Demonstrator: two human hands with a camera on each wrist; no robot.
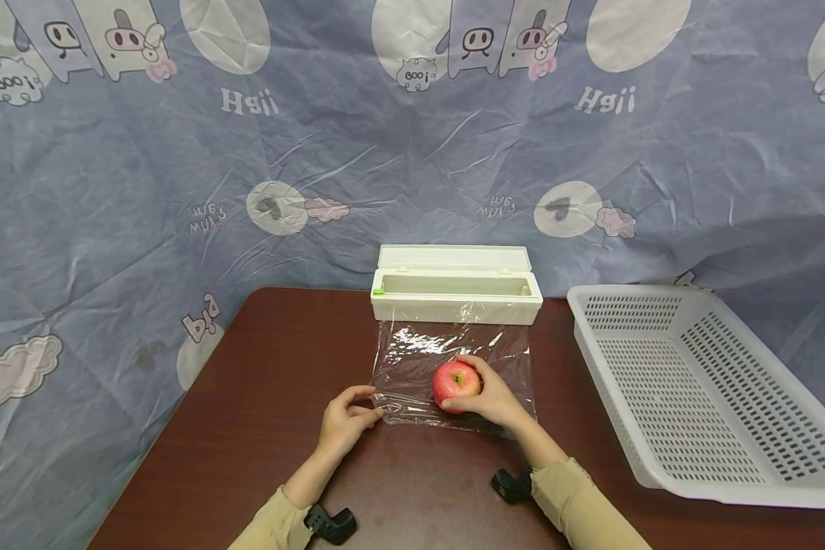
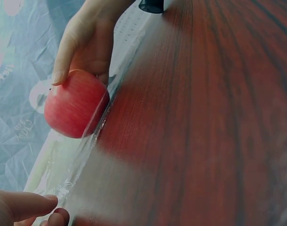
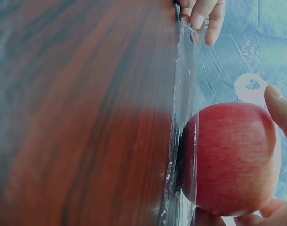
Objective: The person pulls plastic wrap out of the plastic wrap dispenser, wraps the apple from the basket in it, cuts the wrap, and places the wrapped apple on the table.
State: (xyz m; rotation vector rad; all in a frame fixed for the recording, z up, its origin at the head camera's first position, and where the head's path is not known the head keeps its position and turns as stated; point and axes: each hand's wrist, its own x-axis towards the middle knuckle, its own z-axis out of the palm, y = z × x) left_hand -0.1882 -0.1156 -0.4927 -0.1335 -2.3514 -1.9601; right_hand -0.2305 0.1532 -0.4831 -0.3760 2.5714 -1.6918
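Note:
A red apple [image 1: 457,384] sits on a sheet of clear plastic wrap [image 1: 412,367], stem up. My right hand [image 1: 493,396] grips the apple from its right side, thumb at the front and fingers behind. At the sheet's near left corner, my left hand [image 1: 346,422] pinches the wrap between thumb and fingers. The right wrist view shows that corner of the film lifted in the left hand [image 3: 207,16]. The wrap runs back to a white dispenser box [image 1: 457,309] with its lid raised. In the left wrist view the apple [image 2: 77,106] is partly behind the film's edge.
On the right of the brown table [image 1: 275,359] stands a white perforated plastic basket [image 1: 626,451]. A blue-grey printed cloth [image 1: 399,153] hangs behind the table. Each wrist wears a black camera mount [image 1: 330,525].

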